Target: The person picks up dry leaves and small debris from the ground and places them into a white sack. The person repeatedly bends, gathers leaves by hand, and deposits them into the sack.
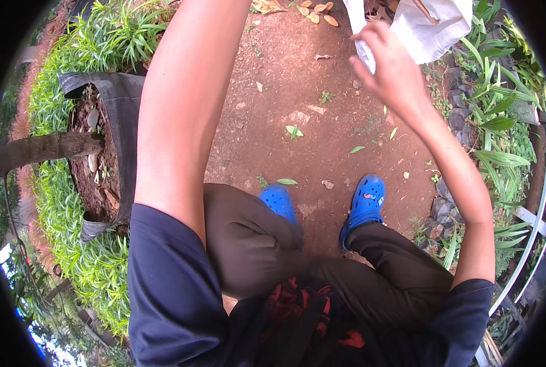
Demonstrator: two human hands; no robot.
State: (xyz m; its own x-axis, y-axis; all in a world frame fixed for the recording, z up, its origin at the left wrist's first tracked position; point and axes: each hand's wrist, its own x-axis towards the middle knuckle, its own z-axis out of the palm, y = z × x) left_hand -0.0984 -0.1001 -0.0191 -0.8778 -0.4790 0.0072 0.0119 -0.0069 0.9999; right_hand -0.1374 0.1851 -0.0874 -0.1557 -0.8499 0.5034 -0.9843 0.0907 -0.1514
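Observation:
My left arm stretches up past the top edge of the view, so my left hand is out of sight. At the upper right, my right hand [387, 59] is slightly blurred, thumb and fingers apart. It is over the near edge of a white sack [431, 39], and a strip of the sack shows between thumb and forefinger. Brown dry leaves [383, 6] show in the sack's mouth. A brown stick [425, 11] lies across the white material. The sack's far part is cut off by the frame.
A black fabric grow bag [123, 105] with soil and a trunk [48, 150] stands at left among green plants [82, 183]. My blue clogs [368, 199] rest on a dirt path [263, 133]. Dark edging stones [458, 110] and strappy plants [502, 121] line the right. Fallen orange-brown leaves [318, 13] lie ahead.

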